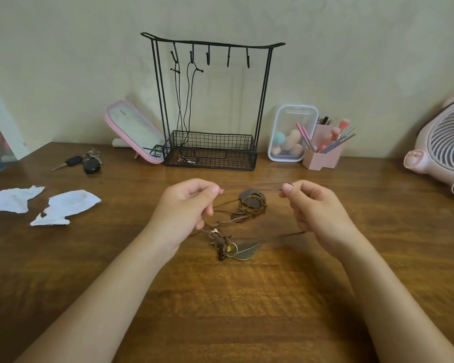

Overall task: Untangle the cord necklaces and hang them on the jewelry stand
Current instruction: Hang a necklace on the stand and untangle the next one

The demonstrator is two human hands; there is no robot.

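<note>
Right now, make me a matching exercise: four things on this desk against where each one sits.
Things: 1 keys; 2 pink fan; 3 black cords; 4 brown cord.
Places: A pinched between left hand and right hand; B hanging from hooks of the jewelry stand; C at the far right; D lying left of the stand.
Pairs: 1-D; 2-C; 3-B; 4-A.

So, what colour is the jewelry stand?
The stand is black wire; the head view shows it best.
</note>
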